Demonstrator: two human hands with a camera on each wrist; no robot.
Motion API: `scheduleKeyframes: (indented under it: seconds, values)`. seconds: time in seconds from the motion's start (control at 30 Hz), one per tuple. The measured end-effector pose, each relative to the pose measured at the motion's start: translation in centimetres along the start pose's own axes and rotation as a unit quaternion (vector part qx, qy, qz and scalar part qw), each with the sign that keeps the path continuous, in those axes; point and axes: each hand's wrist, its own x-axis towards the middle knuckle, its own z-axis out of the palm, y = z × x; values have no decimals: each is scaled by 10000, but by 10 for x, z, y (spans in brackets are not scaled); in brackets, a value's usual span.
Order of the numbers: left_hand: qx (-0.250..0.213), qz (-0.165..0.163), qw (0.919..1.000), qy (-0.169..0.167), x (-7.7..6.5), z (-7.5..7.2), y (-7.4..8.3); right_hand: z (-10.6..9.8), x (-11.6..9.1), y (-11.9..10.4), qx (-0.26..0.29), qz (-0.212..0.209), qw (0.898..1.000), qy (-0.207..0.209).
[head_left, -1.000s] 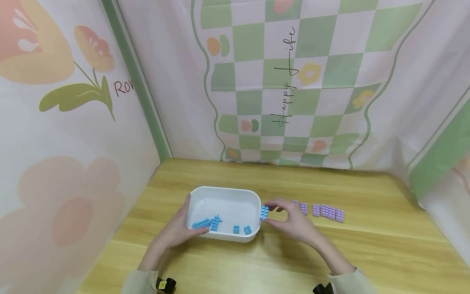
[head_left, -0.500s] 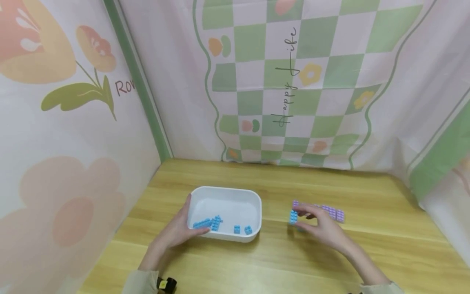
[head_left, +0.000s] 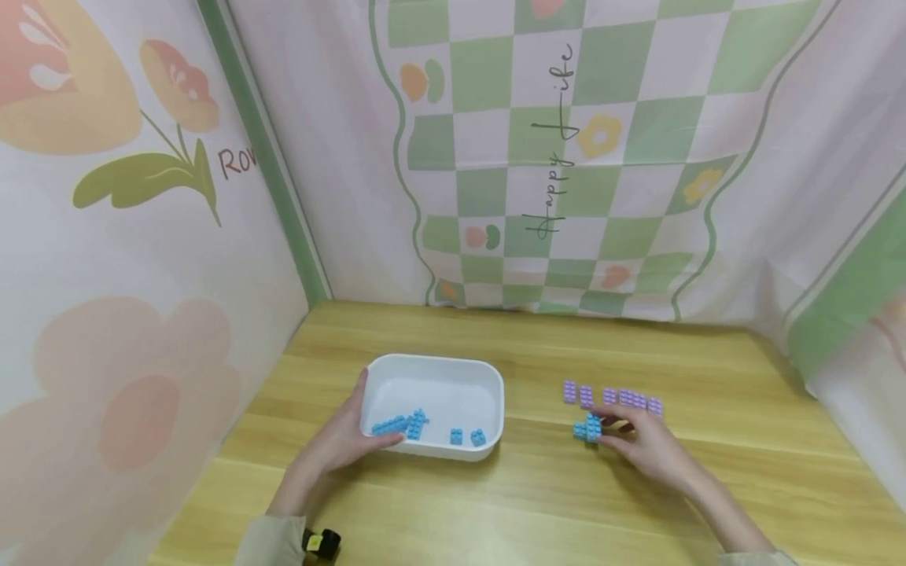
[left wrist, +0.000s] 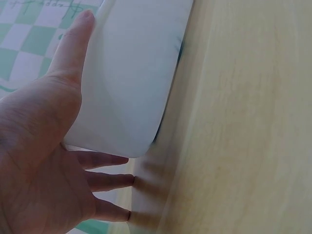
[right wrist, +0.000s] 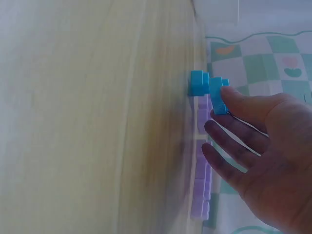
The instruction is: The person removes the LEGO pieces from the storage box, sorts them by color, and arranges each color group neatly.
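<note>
From the side, the right wrist view shows the blue block [right wrist: 218, 95] a bit higher than a second blue block [right wrist: 197, 83], which sits low by the table [head_left: 495, 519]. I can't tell if they are joined. The thumb and pointing finger of the right hand [head_left: 651, 448] pinch the blue block, and the other fingers are spread apart. The left wrist view shows what the head view hides: three fingers of the left hand [left wrist: 53, 170], straight and apart, reach down past the end of the white box [head_left: 453, 453]. Its thumb lies along the near rim.

Only the head view shows inside the box. A clump of blue blocks [head_left: 399, 425] is in the near left part, and two small blue blocks [head_left: 456, 436] are near the right end.

The blue block is right of the box, in front of a row of purple blocks [head_left: 633, 399]. Its long side runs from near to far, and its bumps face up.
</note>
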Motion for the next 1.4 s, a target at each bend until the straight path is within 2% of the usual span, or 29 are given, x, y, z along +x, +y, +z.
scheduleKeyframes:
  seconds: [0.23, 0.37, 0.53, 0.7, 0.87, 1.03, 1.13, 1.27, 1.4]
  values:
    - [37, 51, 10000, 28, 1, 1, -1, 3, -2, 10, -111, 170, 9998, 48]
    - [59, 58, 10000, 32, 0, 0, -2, 8, -3, 11, -304, 57, 9993, 197]
    - [89, -58, 9999, -2, 1, 0, -1, 11, -2, 9, -508, -95, 9985, 176]
    - [94, -84, 9999, 0, 0, 0, -1, 10, -2, 5, -469, -92, 9987, 150]
    - [135, -18, 9999, 34, 0, 0, -1, 12, 1, -2, -360, -151, 9991, 186]
    - [170, -15, 9998, 49, 0, 0, -1, 13, 2, -9, -495, -177, 9972, 523]
    - [120, -79, 9999, 31, 0, 1, -1, 11, 6, -14, -395, -158, 9973, 594]
    - [33, -137, 9999, 5, 0, 0, 0, 16, 15, -26, -168, -396, 9974, 582]
    - [54, -146, 9999, 28, -1, 1, 0, 30, 26, -45, 46, -656, 9964, 542]
